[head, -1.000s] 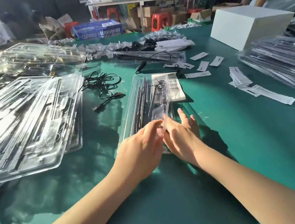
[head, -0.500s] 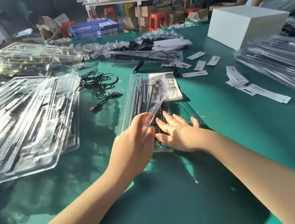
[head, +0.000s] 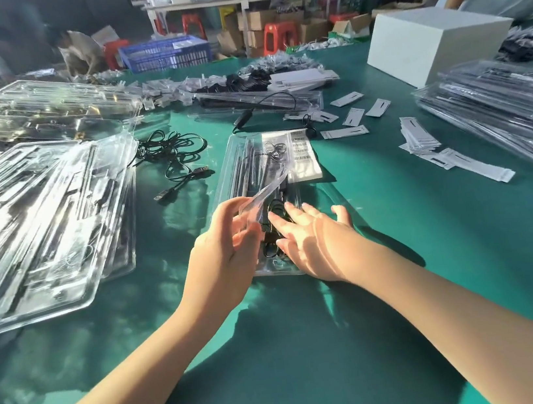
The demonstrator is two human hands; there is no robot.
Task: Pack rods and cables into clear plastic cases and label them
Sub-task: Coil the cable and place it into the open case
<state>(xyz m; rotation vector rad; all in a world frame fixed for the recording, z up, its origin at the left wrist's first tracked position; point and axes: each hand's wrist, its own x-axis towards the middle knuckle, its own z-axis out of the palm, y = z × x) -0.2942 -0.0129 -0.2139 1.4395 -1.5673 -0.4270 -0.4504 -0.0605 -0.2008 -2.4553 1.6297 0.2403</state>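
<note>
The near end of the long clear moulded plastic case (head: pixel 247 170) is hidden beneath both hands; its contents blur under glare, though thin dark rods (head: pixel 243 171) and a coiled black cable (head: pixel 271 211) show. The left hand (head: pixel 223 259) pinches a flexible transparent lid flap (head: pixel 262 194), lifted. The right hand (head: pixel 315 239) lies flat, fingers straight, pressing the cable. A white barcode label sheet (head: pixel 301 154) rests at the case's far end. The case lies mid-table on smooth green matting (head: pixel 400 234); glossy stacked clear cases (head: pixel 37 216) sit at left.
</note>
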